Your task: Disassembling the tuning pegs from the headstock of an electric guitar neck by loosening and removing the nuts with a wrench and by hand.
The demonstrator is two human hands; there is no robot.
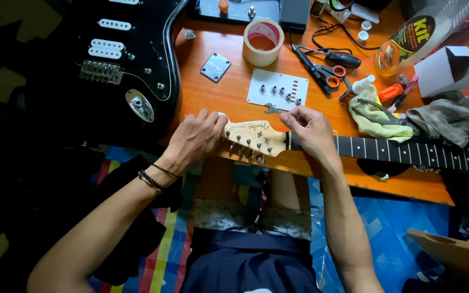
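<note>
While the left hand [196,138] is gripping the headstock [251,138], the right hand [310,130] is pinching the neck [408,152] at the nut; steadiness seems needed next.

Neck: a guitar neck [397,152] lay across the table [229,95] before me, headstock [253,138] to the left.
Hands: my left hand [196,135] sat at the headstock's left end, my right hand [310,130] at its right.
Behind: a cover plate [277,89], then a tape roll [263,42].
Left: a guitar body [137,65].
Right: a cloth [378,116] on the neck.
</note>
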